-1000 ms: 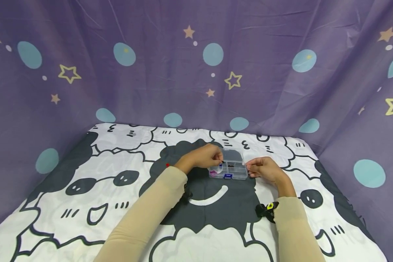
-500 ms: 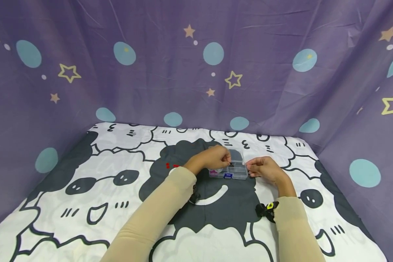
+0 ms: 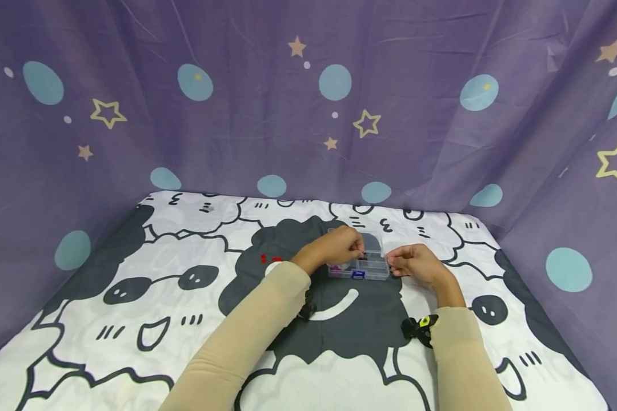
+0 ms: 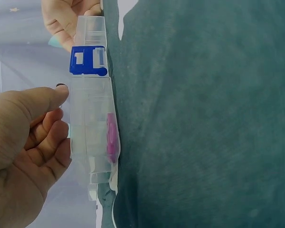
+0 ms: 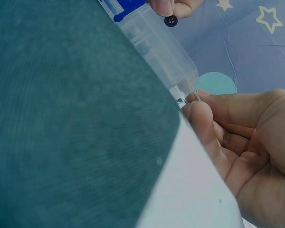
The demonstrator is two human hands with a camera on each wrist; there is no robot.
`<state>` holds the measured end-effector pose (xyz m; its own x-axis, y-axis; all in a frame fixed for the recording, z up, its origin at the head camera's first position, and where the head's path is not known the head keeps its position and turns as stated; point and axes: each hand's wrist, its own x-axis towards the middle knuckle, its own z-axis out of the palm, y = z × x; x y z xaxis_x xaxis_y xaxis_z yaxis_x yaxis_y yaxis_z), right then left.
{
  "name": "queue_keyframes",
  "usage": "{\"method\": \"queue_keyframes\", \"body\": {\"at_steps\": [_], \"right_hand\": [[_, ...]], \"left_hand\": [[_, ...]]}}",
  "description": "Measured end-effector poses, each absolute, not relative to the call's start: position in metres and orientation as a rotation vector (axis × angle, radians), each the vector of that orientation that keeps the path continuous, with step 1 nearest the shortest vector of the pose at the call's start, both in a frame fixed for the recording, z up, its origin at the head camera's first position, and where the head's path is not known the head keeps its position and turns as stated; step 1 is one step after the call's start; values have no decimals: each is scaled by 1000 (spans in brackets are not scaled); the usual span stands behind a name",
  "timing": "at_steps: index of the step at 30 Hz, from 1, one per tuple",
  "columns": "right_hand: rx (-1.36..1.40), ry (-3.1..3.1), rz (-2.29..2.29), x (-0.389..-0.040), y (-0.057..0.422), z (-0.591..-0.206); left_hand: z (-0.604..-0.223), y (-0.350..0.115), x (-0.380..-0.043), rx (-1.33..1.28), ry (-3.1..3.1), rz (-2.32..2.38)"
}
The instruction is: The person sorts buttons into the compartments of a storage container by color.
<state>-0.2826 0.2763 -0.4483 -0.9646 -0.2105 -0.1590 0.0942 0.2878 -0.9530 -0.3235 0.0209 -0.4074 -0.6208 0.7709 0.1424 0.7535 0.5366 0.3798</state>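
A clear plastic compartment box (image 3: 372, 265) stands with its lid raised at the back and a blue latch (image 3: 358, 274) on its front. My left hand (image 3: 342, 245) is over the middle of the box and pinches a small dark button (image 5: 171, 20), which shows its holes in the right wrist view. With thumb and fingertips, my right hand (image 3: 416, 264) holds the box by its right end. Something pink (image 4: 111, 137) lies in the left front part of the box. The left hand hides part of the compartments.
Small red pieces (image 3: 263, 258) lie on the cloud-print cloth (image 3: 339, 342), left of the box and close to the left sleeve (image 3: 252, 319). A purple curtain (image 3: 267, 131) hangs behind the table. Black straps with devices (image 3: 419, 329) are at the wrists.
My left hand has shifted right, from the box's left compartments to its middle. More red pieces have come into sight beside the left sleeve. My right hand has stayed at the box's end.
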Motion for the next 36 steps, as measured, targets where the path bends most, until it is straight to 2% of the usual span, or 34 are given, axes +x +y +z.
{"method": "queue_keyframes", "body": {"at_steps": [17, 23, 36], "right_hand": [[-115, 2305, -1732, -282, 276, -447], [-112, 2304, -1733, -281, 275, -446], [-111, 2318, -1716, -281, 275, -447]], "left_hand": [[-403, 10, -322, 1377, 2760, 603], [-398, -11, -321, 1386, 2785, 631], [-397, -85, -321, 1184, 2808, 706]]}}
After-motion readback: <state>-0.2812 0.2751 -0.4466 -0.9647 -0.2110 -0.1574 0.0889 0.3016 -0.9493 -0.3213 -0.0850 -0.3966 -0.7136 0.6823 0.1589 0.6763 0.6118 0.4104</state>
